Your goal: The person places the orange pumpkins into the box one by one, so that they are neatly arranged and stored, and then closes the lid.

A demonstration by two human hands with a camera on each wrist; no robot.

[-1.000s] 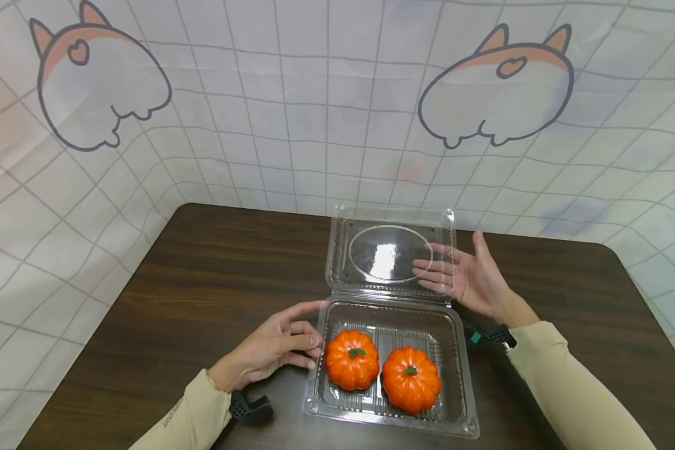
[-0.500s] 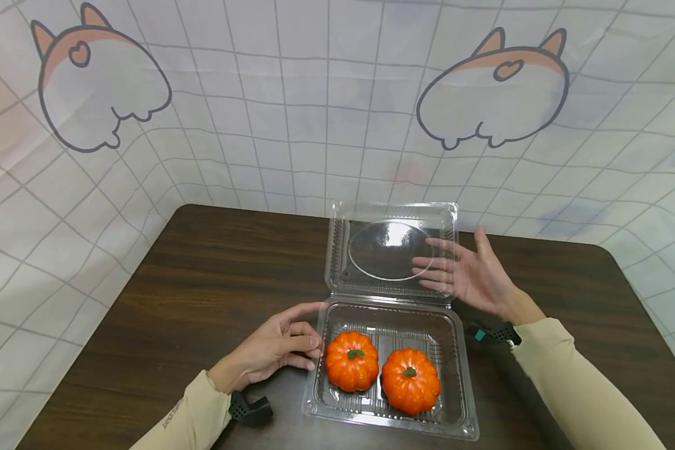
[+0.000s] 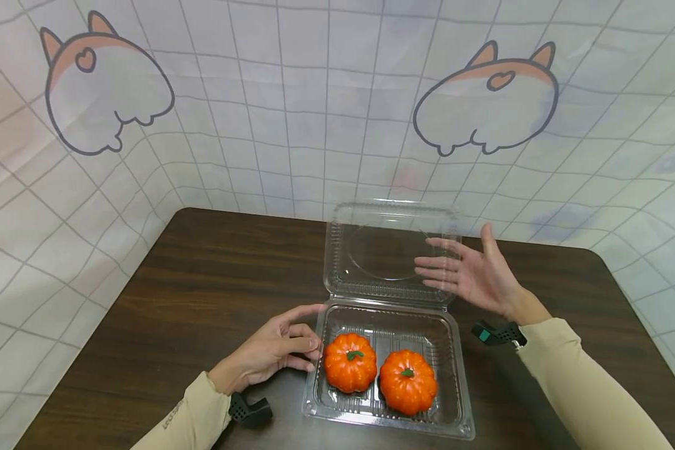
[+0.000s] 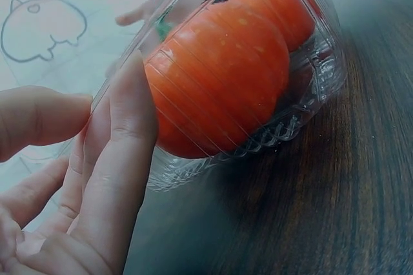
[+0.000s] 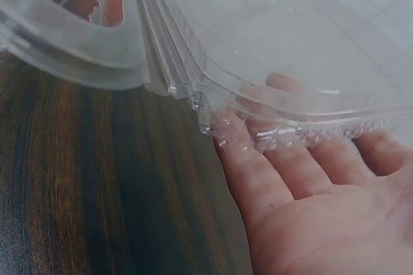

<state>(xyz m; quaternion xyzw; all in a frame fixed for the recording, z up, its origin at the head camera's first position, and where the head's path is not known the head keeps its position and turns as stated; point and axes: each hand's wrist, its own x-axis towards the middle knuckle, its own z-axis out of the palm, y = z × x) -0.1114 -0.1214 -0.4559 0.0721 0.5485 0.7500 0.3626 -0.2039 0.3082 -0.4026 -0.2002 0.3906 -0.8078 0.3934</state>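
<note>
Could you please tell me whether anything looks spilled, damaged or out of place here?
Nothing stands out: both pumpkins sit stem-up in the box, and the lid is open behind them, still attached. No spill or damage shows.

At lower centre, the container is clear, glossy, ribbed plastic; its two pumpkins look shiny and smooth. The counter shows dark wood grain. The backdrop, perhaps cloth, is matt and rippled.

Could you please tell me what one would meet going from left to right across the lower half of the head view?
Left sleeve, left hand, first orange pumpkin, second orange pumpkin, right hand, right sleeve.
</note>
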